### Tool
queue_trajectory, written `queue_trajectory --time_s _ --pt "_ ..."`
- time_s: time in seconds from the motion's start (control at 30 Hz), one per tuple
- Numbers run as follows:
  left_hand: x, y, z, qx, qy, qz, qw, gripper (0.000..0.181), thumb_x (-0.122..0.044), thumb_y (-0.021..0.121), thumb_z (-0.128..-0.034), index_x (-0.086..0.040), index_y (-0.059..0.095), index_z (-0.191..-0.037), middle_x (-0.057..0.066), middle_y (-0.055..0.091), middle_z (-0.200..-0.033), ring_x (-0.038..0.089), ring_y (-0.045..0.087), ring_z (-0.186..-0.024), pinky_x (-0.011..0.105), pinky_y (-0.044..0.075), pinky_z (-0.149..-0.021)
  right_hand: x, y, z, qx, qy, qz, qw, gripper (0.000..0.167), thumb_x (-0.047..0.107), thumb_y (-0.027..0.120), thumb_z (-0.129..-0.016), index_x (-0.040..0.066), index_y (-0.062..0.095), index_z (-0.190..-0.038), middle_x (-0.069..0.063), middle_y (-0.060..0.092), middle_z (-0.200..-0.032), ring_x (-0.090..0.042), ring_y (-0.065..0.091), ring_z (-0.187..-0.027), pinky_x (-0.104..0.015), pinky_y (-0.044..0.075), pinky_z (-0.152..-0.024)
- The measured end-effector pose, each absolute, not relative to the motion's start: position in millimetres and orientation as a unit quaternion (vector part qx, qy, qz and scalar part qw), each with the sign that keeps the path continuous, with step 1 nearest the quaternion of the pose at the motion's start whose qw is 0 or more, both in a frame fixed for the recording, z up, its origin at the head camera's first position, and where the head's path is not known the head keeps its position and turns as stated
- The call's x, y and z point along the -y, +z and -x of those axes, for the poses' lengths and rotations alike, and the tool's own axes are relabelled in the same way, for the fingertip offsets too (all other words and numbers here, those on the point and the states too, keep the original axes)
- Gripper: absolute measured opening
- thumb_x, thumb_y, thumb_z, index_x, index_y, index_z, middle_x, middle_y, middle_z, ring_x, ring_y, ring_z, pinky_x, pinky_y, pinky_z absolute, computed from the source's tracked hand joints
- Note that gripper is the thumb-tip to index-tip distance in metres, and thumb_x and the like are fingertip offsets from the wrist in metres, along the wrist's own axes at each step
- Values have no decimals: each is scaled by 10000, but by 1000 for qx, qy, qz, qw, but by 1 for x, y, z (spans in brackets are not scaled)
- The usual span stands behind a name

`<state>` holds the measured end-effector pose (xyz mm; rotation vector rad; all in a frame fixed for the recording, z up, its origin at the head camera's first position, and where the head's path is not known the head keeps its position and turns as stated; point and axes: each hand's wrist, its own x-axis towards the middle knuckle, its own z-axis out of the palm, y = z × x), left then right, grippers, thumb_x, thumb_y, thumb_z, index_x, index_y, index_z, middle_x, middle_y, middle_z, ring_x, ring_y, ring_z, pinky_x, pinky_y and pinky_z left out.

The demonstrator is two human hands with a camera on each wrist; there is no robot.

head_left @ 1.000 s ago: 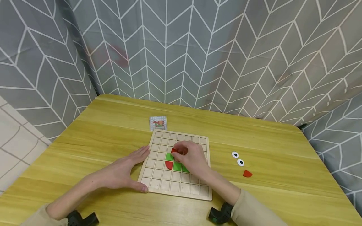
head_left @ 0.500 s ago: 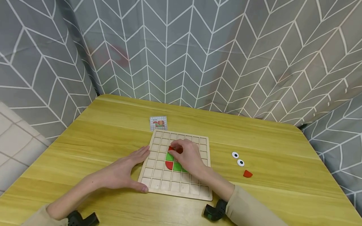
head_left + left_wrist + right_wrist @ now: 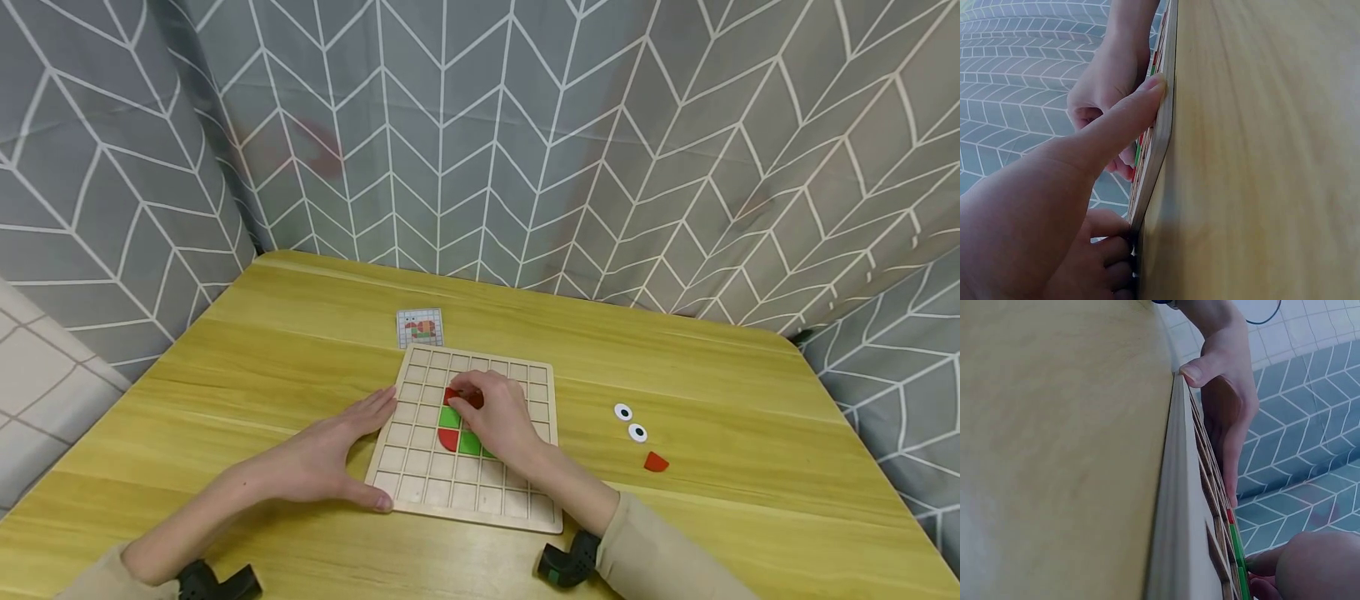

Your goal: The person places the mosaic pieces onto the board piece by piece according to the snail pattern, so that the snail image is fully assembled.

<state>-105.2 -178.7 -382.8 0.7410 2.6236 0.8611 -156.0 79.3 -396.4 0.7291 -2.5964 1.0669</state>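
The wooden grid board [image 3: 480, 498] lies on the table. Along its left edge rests my left hand [image 3: 322, 454], thumb at the near corner and fingers at the side; the left wrist view shows its thumb [image 3: 1147, 94] on the board's edge. Over the board's middle, my right hand [image 3: 504, 421] has thumb and forefinger curled at a red piece [image 3: 450, 396], pinching it. Just below are a green piece [image 3: 449, 417], a red quarter-round piece [image 3: 448, 439] and another green piece [image 3: 470, 443]. More pieces are partly hidden under my right hand.
Right of the board lie two white eye discs [image 3: 623, 412] [image 3: 637, 432] and a red piece [image 3: 656, 462]. A small picture card [image 3: 420, 327] touches or nearly touches the board's far left corner. A patterned curtain [image 3: 480, 142] hangs behind the table.
My right hand has shifted slightly left with the red piece, which is now above the green one. The left hand has stayed in place on the board's edge.
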Motion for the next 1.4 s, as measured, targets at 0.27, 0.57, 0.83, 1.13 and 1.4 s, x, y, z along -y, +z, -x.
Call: queue_trajectory --time_s 0.27,0.57,0.83,1.13,1.4 --pt "179 -384 106 -908 299 -259 139 1254 -740 754 -672 -22 257 -1572 102 118 -1680 386 149 -1525 633 240 -1172 -80 -397 156 884 367 -259 132 125 81 777 -862 78 755 -985 -20 738 -880 -145 672 -799 -283 552 -692" --pt "179 -383 106 -909 296 -258 139 1257 -750 746 -670 -38 249 -1578 98 115 -1682 385 150 -1525 635 243 -1170 -80 -398 157 878 372 -267 136 117 75 781 -854 79 754 -968 -27 740 -881 -146 677 -800 -316 568 -699" --pt "179 -382 106 -910 293 -256 141 1269 -758 743 -663 -31 247 -1577 105 116 -1680 389 150 -1524 633 236 -1173 -100 -389 147 882 382 -245 132 195 83 796 -841 69 750 -1029 -31 728 -893 -170 646 -778 -277 523 -669" --pt "180 -380 106 -912 291 -253 142 1272 -756 749 -660 -30 248 -1577 104 125 -1679 388 154 -1524 636 242 -1170 -182 -387 125 880 386 -221 167 275 80 842 -787 131 755 -1043 17 760 -961 -157 703 -895 -291 563 -799" --pt "180 -383 106 -911 290 -255 143 1271 -767 737 -663 -45 240 -1582 92 120 -1681 375 157 -1527 625 250 -1173 -261 -388 98 898 384 -161 140 287 31 810 -810 178 753 -1050 25 751 -1005 6 630 -957 -100 499 -794"
